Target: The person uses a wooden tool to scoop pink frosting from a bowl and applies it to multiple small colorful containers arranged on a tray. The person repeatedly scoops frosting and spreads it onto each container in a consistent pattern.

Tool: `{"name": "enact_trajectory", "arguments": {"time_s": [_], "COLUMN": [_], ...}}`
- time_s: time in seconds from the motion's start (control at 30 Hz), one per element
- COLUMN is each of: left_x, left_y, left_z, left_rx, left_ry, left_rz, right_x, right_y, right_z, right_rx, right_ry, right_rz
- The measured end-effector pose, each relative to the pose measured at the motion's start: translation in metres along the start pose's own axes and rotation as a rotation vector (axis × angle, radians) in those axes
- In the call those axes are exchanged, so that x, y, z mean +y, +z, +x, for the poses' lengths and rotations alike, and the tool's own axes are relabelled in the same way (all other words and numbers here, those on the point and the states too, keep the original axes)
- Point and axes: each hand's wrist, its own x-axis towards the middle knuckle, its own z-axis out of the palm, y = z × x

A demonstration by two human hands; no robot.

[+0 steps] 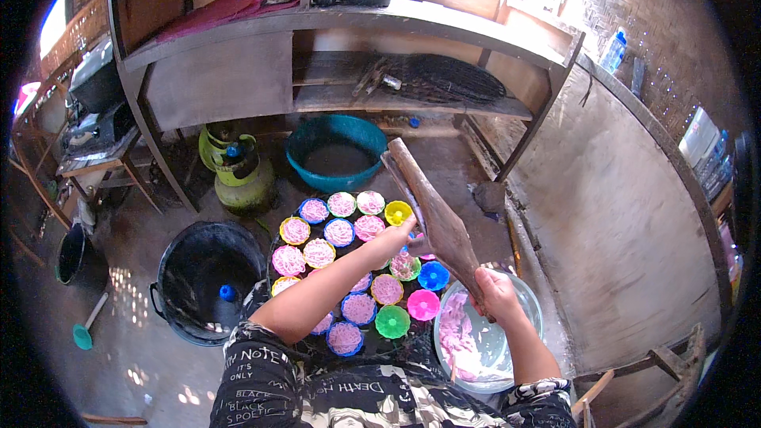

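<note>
My right hand (pixel 498 298) grips the lower end of a long wooden press (pixel 432 210), which tilts up and away to the left. My left hand (pixel 394 239) is curled against the press's left side, over the cups; its fingertips are partly hidden, so what they hold is unclear. Beneath lies a dark round tray (pixel 273 268) of small flower-shaped cups. Many carry pink noodle-like strands (pixel 339 231). A yellow cup (pixel 398 212), a blue cup (pixel 434 276), a pink cup (pixel 423 304) and a green cup (pixel 392 322) hold no strands. By my right hand, a clear basin (pixel 533 301) contains pink dough (pixel 458 337).
A large black tub (pixel 178 254) stands left of the tray. Behind are a green gas cylinder (pixel 244 184) and a teal basin (pixel 305 170), under a wooden shelf (pixel 444 101). A teal-headed scoop (pixel 83 336) lies far left. A pale panel (pixel 610 214) borders the right.
</note>
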Motion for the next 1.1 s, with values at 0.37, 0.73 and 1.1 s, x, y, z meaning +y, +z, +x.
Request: {"name": "enact_trajectory", "arguments": {"time_s": [0.37, 0.73, 1.1], "left_x": [0.009, 0.147, 0.160], "left_y": [-0.008, -0.077, -0.094], "left_z": [-0.070, -0.029, -0.120], "left_rx": [-0.019, 0.204, 1.160], "left_ry": [0.513, 0.901, 0.917], "left_rz": [1.136, 0.477, 0.799], "right_x": [-0.013, -0.120, -0.125], "right_y": [-0.006, 0.027, 0.053], "right_z": [0.050, 0.148, 0.104], "right_rx": [-0.022, -0.317, -0.301], "right_ry": [-0.156, -0.511, -0.528], "right_rz": [0.158, 0.110, 0.369]}}
